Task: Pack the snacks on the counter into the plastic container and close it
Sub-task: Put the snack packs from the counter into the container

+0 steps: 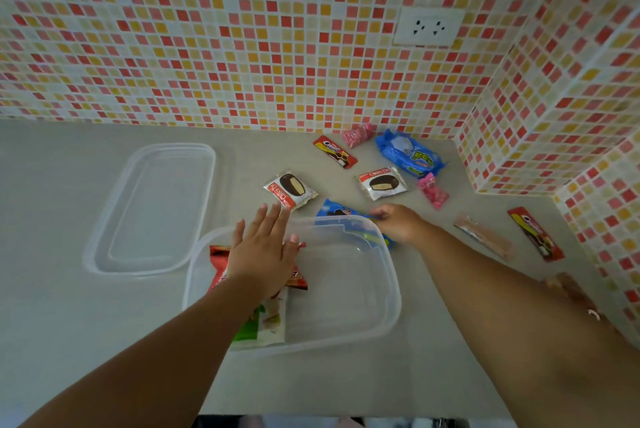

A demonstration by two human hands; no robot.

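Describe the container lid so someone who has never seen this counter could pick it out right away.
Start at the clear plastic container near the front of the grey counter. Just to its left and a little further back lies the lid, flat on the counter. It is the only clear, empty rounded rectangle there; every snack wrapper nearby is brightly coloured.

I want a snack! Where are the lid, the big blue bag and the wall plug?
lid (152, 209), head view, flat middle
big blue bag (408, 152), head view, wrapper's middle
wall plug (428, 27), head view, white faceplate
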